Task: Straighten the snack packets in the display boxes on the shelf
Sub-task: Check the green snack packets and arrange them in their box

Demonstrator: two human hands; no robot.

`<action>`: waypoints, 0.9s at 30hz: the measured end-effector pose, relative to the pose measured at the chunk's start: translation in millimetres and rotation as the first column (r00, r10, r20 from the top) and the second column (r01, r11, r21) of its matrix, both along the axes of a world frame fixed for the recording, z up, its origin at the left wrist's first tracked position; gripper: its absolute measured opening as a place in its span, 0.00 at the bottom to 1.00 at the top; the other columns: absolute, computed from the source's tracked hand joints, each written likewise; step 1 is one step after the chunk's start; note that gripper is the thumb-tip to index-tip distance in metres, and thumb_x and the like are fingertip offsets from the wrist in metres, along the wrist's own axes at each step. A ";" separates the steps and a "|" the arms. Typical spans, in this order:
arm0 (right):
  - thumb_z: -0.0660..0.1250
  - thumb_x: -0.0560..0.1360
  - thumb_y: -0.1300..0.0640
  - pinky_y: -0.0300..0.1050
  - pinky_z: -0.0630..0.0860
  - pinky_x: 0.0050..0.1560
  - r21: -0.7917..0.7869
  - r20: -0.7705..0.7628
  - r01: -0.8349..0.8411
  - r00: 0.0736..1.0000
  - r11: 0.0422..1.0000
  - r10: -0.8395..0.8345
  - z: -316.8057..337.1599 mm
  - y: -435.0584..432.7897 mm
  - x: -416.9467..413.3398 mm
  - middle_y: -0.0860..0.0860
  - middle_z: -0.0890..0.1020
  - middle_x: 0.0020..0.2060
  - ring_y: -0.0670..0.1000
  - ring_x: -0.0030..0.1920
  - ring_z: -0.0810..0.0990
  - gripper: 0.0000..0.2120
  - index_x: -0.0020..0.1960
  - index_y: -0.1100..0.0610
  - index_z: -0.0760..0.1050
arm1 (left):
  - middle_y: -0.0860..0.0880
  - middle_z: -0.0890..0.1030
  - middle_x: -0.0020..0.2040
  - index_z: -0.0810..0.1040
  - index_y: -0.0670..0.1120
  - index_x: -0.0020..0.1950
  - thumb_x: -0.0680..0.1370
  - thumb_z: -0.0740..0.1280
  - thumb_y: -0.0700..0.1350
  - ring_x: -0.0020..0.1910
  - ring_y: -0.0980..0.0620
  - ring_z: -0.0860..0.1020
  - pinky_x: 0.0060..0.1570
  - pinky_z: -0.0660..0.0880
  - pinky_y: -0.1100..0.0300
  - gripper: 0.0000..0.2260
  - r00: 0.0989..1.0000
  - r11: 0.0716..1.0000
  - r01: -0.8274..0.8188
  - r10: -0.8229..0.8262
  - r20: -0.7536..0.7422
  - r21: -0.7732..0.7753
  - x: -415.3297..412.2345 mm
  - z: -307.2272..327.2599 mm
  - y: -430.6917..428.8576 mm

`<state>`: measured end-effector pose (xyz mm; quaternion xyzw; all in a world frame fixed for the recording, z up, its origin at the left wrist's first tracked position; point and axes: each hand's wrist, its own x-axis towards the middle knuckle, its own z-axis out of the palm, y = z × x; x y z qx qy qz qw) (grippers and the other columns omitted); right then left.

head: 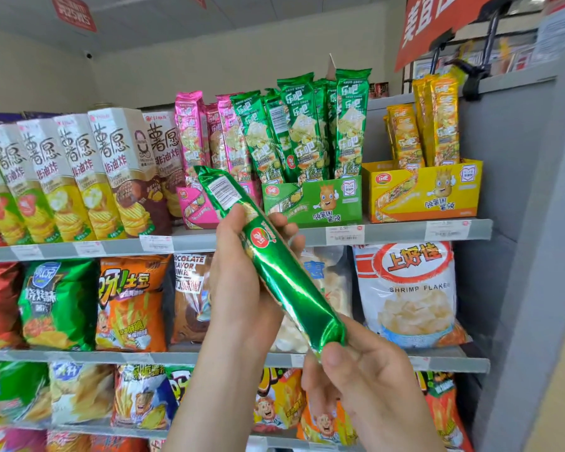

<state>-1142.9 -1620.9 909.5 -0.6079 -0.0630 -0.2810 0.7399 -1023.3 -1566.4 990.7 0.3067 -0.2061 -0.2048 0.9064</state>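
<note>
Held packet: one long green packet (287,282) is out of its box and held in the air near the camera, in front of the top shelf, tilted with its upper end to the left and its lower end to the right, back label showing
Left hand: the left hand (238,275) is wrapped round the packet's middle, fingertips showing on the far side
Right hand: the right hand (362,383) pinches the packet's lower end between thumb and fingers
Step in hand: judging by the grip, the packet is being turned or checked before it goes back among its kind
Next move: it probably calls for raising the packet upright, front face out, and sliding it down into the green box without knocking the leaning ones
Green box: the green display box (313,200) stands in the middle of the top shelf; its green packets (307,132) stand on end, the left ones leaning left, the right ones nearly upright
Pink box: the pink display box (196,210), just left of it and partly hidden by the held packet, holds pink packets (190,132) standing unevenly
Yellow box: the yellow display box (424,194), on the right, holds yellow packets (437,122) at its far side, some taller than others
Shelf: the shelf rail (388,231) carries price tags
Around: tall cartons (79,177) fill the left of the shelf; a shrimp flakes bag (408,295) sits on the shelf below
</note>
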 end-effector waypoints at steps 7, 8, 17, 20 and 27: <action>0.75 0.61 0.41 0.35 0.77 0.37 -0.187 0.034 0.362 0.932 0.913 -0.362 -4.7 -3.8 2.5 0.47 0.86 0.39 0.45 0.32 0.80 0.28 0.60 0.34 0.76 | 0.56 0.81 0.35 0.80 0.50 0.49 0.68 0.75 0.53 0.35 0.57 0.80 0.34 0.76 0.64 0.14 0.928 0.946 -0.206 0.107 0.358 0.252 0.7 -12.5 0.7; 0.73 0.62 0.41 0.36 0.78 0.39 -0.268 0.059 0.419 0.906 0.868 -0.420 -4.6 -4.3 3.2 0.44 0.86 0.42 0.44 0.34 0.80 0.28 0.62 0.32 0.74 | 0.56 0.82 0.37 0.80 0.50 0.50 0.68 0.75 0.51 0.37 0.57 0.81 0.36 0.76 0.63 0.14 0.922 0.951 -0.212 0.119 0.368 0.224 1.5 -13.4 1.3; 0.72 0.60 0.28 0.45 0.80 0.36 0.155 -0.038 0.034 0.999 0.987 -0.028 9.4 -14.3 7.6 0.57 0.84 0.54 0.59 0.41 0.85 0.37 0.65 0.44 0.76 | 0.43 0.82 0.50 0.74 0.40 0.61 0.75 0.67 0.41 0.43 0.49 0.80 0.44 0.80 0.54 0.15 0.959 0.998 0.054 -0.050 0.280 -0.008 5.8 -14.9 9.1; 0.78 0.59 0.34 0.42 0.78 0.33 0.199 -0.039 -0.056 0.997 0.978 0.065 8.9 -14.5 9.8 0.61 0.85 0.47 0.56 0.39 0.84 0.34 0.60 0.49 0.81 | 0.40 0.80 0.58 0.72 0.40 0.62 0.75 0.64 0.43 0.48 0.46 0.78 0.47 0.77 0.53 0.16 0.942 0.978 0.207 -0.196 0.274 -0.012 8.8 -17.1 12.3; 0.80 0.64 0.47 0.35 0.79 0.46 -0.126 0.016 0.477 0.878 0.870 -0.479 -8.1 -9.2 14.2 0.43 0.85 0.52 0.46 0.49 0.85 0.29 0.63 0.41 0.77 | 0.48 0.82 0.47 0.78 0.45 0.58 0.72 0.70 0.49 0.46 0.52 0.79 0.44 0.78 0.59 0.17 0.956 0.992 -0.055 0.020 0.293 0.111 14.7 -19.7 3.2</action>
